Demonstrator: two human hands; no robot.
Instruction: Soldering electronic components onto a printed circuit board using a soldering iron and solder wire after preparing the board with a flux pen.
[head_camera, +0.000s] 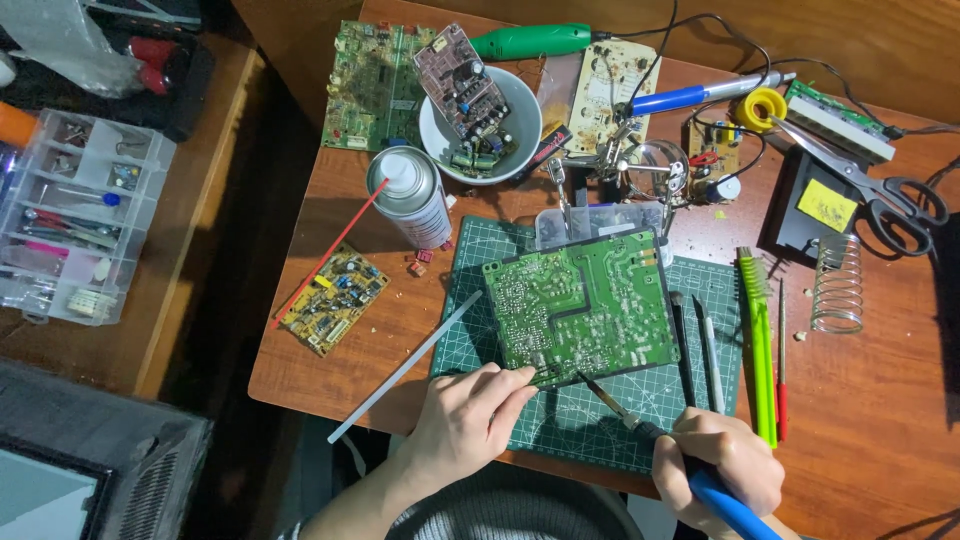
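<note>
A large green circuit board (580, 300) lies solder side up on a green cutting mat (590, 420). My left hand (465, 415) pinches the board's near left corner, and a thin metallic strand seems to run from its fingertips. My right hand (715, 470) grips a blue-handled soldering iron (640, 425). The iron's tip rests against the board's near edge. A long grey strip (405, 368) slants from the mat's left side toward the table's front edge.
Around the mat are a spray can (412, 195), a small yellow circuit board (333, 300), a white bowl (525, 120) holding a board, tweezers and a green brush (760, 345), a coiled iron stand (838, 285), scissors (880, 190) and a clear parts organizer (75, 215).
</note>
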